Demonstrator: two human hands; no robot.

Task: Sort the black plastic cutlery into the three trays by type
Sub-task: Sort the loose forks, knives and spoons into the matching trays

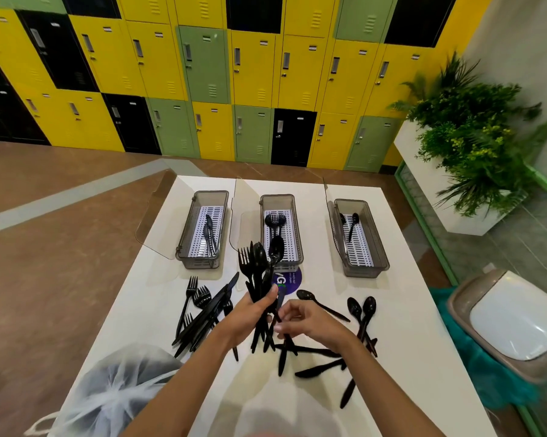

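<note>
Black plastic cutlery (pixel 202 313) lies loose on the white table (pixel 407 310), on the person's side of the middle tray (pixel 299 247). A white plastic bag (pixel 117 389) sits at the table's near edge, far on the near-left of the middle tray.

The left tray (pixel 185 244) stands to the left of the middle tray and holds knives. The right tray (pixel 380 260) stands to its right and holds spoons. The middle tray itself holds forks.

A heap of forks and knives is on the near-left of the middle tray. Spoons (pixel 360 310) and knives (pixel 316 370) lie on its near-right.

The left hand (pixel 250 313) is clamped around a bundle (pixel 259 279) of mixed pieces, held upright just before the near end of the middle tray. The right hand (pixel 310 323), fingers curled, pinches the handles low in this bundle; which piece it takes I cannot tell.

A round purple sticker (pixel 292 280) shows on the table, directly at the near end of the middle tray.
</note>
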